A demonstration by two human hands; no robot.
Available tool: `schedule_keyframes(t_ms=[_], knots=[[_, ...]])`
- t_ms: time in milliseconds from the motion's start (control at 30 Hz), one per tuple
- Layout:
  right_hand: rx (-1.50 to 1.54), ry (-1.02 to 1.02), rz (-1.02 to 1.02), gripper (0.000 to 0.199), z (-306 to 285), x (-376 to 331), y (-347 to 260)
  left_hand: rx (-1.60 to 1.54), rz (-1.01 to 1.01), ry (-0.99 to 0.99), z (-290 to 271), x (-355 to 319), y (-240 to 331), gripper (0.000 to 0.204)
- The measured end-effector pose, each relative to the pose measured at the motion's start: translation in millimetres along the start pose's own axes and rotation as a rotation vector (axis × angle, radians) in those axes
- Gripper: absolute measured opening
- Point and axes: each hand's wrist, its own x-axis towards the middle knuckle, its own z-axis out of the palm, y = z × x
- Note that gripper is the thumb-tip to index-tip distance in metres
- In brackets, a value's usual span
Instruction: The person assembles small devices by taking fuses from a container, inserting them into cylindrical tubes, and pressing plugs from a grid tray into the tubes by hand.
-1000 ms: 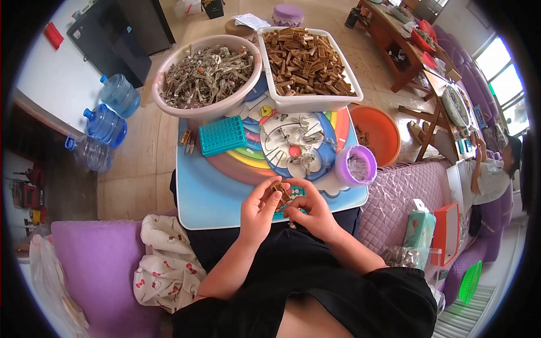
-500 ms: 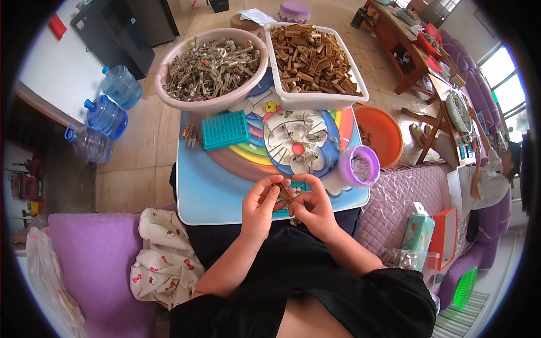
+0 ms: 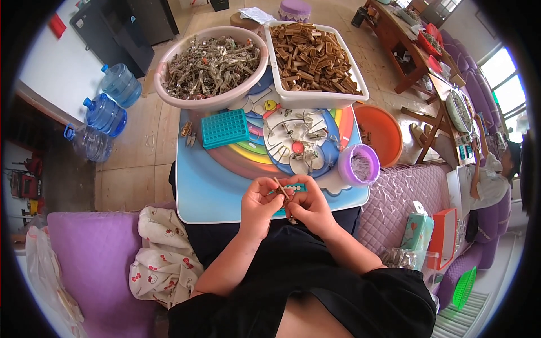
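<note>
My left hand (image 3: 258,207) pinches a small brown plastic casing (image 3: 280,186) between thumb and fingers, over the near edge of the table. Against its lower end, the fingers of my right hand (image 3: 313,210) are closed; a small dangling part, too small to name, shows below them. Partly hidden beneath both hands lies a teal holed tray (image 3: 300,186) with small white round pieces in it. A second teal tray (image 3: 225,129) with rows of holes sits farther off to the left. Several thin wired parts (image 3: 298,135) are scattered mid-table.
A pink basin (image 3: 163,84) heaped with wired parts and a white bin (image 3: 360,90) of brown casings stand at the back. On the right are a purple tub (image 3: 345,169) and an orange basin (image 3: 389,135). Another person (image 3: 490,177) sits far right. Water bottles (image 3: 106,116) stand left.
The brown casing has turned in my fingers, now showing a narrower side. Both hands have shifted slightly, uncovering more of the white pieces in the near tray.
</note>
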Motion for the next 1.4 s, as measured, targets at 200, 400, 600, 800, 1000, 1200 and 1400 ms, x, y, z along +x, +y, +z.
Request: schedule_keyframes(t_ms=[200, 400, 600, 800, 1000, 1200, 1400], knots=[[-0.517, 0.065, -0.198, 0.041, 2.2, -2.4, 2.6, 0.081, -0.001, -0.04, 2.8, 2.5, 7.4, 0.024], [-0.593, 0.106, -0.231, 0.038, 0.5, -4.1, 6.7, 0.064, -0.087, 0.048, 8.7, -0.7, 14.4, 0.025], [-0.745, 0.179, -0.427, 0.026, -12.3, 15.0, -5.5, 0.079, -0.224, -0.009, -1.3, -0.5, 12.0, 0.027], [-0.728, 0.092, -0.431, 0.012, -19.3, 29.4, -6.9, 0.082, -0.288, 0.018, -10.8, -1.3, 12.0, 0.027], [-0.95, 0.049, -0.178, 0.014, -71.4, 43.6, 18.8, 0.005, -0.248, 0.115, -29.0, -2.3, 18.2, 0.019], [-0.951, -0.009, -0.144, 0.017, -74.5, 39.5, 45.5, -0.044, -0.234, 0.167, -37.2, -3.9, 19.0, 0.018], [-1.117, -0.043, -0.251, 0.016, -69.1, 43.0, 47.5, -0.027, -0.255, 0.127, -36.5, -2.7, 13.9, 0.018]])
